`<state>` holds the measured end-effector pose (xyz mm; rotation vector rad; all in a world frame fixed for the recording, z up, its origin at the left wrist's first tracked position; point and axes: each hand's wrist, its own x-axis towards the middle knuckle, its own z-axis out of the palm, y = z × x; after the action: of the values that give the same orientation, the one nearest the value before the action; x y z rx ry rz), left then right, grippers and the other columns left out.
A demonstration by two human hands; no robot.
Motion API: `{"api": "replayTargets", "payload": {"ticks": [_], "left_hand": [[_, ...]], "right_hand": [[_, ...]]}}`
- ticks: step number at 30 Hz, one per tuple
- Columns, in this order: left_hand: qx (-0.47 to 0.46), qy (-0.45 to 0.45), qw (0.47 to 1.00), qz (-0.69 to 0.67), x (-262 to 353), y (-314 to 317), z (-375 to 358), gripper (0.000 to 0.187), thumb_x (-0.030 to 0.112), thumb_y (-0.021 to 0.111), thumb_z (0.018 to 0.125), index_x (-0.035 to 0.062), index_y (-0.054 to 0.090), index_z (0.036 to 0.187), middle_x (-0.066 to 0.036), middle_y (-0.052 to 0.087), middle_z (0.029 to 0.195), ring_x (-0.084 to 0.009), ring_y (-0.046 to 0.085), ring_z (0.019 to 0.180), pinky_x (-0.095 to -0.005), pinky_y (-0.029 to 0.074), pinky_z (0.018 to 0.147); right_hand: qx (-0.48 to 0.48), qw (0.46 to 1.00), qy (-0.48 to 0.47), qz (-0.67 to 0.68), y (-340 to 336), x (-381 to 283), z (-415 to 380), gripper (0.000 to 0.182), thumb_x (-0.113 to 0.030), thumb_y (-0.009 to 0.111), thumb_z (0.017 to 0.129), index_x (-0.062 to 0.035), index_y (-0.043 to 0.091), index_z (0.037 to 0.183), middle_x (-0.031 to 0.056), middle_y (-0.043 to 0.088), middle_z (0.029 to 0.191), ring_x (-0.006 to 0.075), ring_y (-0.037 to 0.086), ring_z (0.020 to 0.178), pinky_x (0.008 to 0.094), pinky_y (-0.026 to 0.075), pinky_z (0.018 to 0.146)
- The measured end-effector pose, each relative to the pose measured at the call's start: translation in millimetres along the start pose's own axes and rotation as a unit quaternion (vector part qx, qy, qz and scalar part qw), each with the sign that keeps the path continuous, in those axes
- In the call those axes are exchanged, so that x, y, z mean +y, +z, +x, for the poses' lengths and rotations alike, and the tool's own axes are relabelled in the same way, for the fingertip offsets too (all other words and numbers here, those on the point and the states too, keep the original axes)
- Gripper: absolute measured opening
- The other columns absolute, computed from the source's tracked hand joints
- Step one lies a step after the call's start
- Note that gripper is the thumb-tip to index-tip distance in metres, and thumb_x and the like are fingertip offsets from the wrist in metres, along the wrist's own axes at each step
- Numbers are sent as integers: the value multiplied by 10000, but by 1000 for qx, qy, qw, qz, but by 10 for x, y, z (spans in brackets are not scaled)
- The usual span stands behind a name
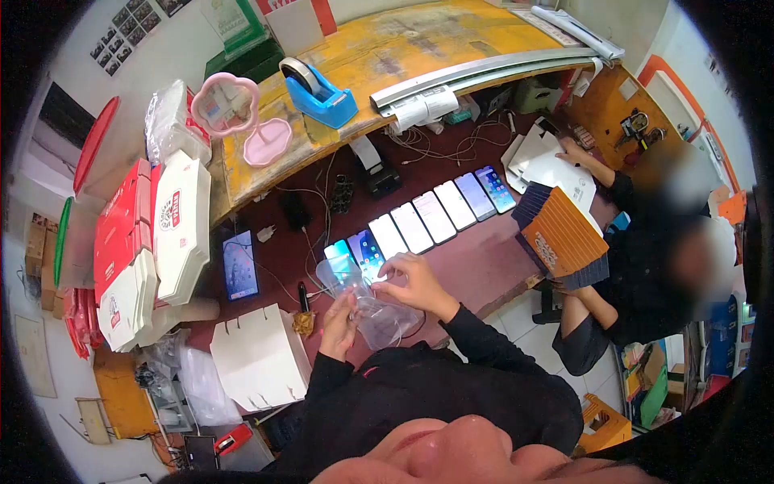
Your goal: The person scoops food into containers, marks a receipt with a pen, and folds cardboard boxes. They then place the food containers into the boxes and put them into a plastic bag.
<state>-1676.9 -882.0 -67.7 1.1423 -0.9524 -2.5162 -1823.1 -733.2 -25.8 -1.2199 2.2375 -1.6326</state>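
My left hand (339,324) is closed, its fingers gripping a clear, thin plastic piece (389,321) that looks like a bag or soft sleeve. My right hand (415,284) is curled in a pinch just above and to the right, over the plastic; what its fingertips hold is too small to make out. Beyond my hands, several lit phones (414,227) lie in a slanting row on the dark red desk (492,270). The nearest ones, a phone with a blue screen (340,256) and a phone showing app icons (367,254), are close to my fingers.
A tablet (240,266) and a white paper bag (262,355) lie left. The yellow shelf (419,40) holds a blue tape dispenser (322,101) and a pink mirror (226,105). At right, a co-worker (653,266) handles white sheets (556,173) beside an orange box stack (564,234).
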Motion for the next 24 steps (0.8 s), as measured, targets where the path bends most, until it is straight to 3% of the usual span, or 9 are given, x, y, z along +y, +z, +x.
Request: {"api": "replayTargets", "payload": {"ticks": [6, 9, 13, 15, 19, 20, 22, 23, 24], "left_hand": [[-126, 9, 992, 16, -236, -333, 157, 186, 254, 595, 900, 102, 595, 1006, -5, 613, 890, -96, 586, 792, -237, 485, 664], [-71, 27, 996, -44, -93, -340, 15, 128, 151, 608, 889, 73, 601, 990, 10, 589, 792, -93, 558, 705, -264, 488, 636], [-59, 92, 994, 1, 302, -731, -262, 136, 107, 589, 893, 53, 570, 1016, -31, 592, 898, -125, 568, 795, -291, 494, 680], [-15, 149, 988, 36, 510, -854, -511, 165, 83, 583, 888, 27, 565, 1043, -55, 608, 958, -127, 583, 851, -289, 505, 699], [44, 167, 983, 67, 849, -1182, -923, 128, 31, 573, 830, 16, 571, 957, -53, 585, 858, -157, 570, 762, -293, 490, 680], [81, 194, 977, 46, 860, -1243, -984, 74, -12, 504, 777, 26, 556, 813, -48, 538, 744, -152, 520, 646, -291, 461, 610], [-3, 249, 968, 28, 866, -1625, -1013, 97, 34, 461, 740, 30, 494, 648, -36, 437, 557, -123, 391, 477, -262, 332, 459], [-51, 267, 962, 10, 881, -1704, -1054, 71, 28, 443, 680, 15, 489, 628, -32, 413, 532, -112, 368, 461, -246, 301, 430], [9, 276, 957, 89, 880, -1812, -1122, 121, 29, 430, 659, -1, 527, 727, -18, 401, 542, -98, 356, 463, -232, 281, 418]], "right_hand": [[-149, 985, 41, 83, 322, -288, -141, 339, -349, 766, 705, -52, 620, 781, 53, 595, 672, 153, 551, 598, 279, 440, 560], [-212, 967, 66, 121, 394, -207, 76, 276, -289, 745, 750, -52, 621, 818, 15, 596, 692, 101, 542, 626, 261, 438, 567], [-116, 978, 18, 172, 488, 679, 893, 222, -234, 674, 804, -29, 643, 884, 28, 616, 726, 96, 558, 672, 258, 449, 613], [-65, 953, 196, 222, 470, 1329, 1497, 245, -226, 646, 819, -31, 628, 966, 55, 643, 842, 145, 602, 756, 297, 477, 676], [51, 977, 205, -32, 381, 2664, 2513, 279, -234, 607, 841, -38, 612, 1040, 87, 656, 936, 225, 621, 844, 359, 485, 764], [44, 974, 212, -73, 349, 2739, 2644, 277, -231, 606, 844, -38, 612, 1042, 87, 656, 935, 225, 621, 845, 359, 485, 766], [17, 963, 233, -136, 318, 2874, 2820, 272, -226, 604, 848, -38, 614, 1045, 86, 656, 932, 226, 621, 846, 359, 483, 768], [-1, 956, 244, -161, 322, 2910, 2872, 270, -224, 603, 850, -39, 614, 1047, 86, 657, 930, 226, 621, 847, 358, 483, 770], [-18, 949, 255, -185, 312, 2955, 2909, 268, -221, 601, 852, -39, 615, 1048, 86, 657, 929, 226, 621, 848, 358, 482, 771]]}}
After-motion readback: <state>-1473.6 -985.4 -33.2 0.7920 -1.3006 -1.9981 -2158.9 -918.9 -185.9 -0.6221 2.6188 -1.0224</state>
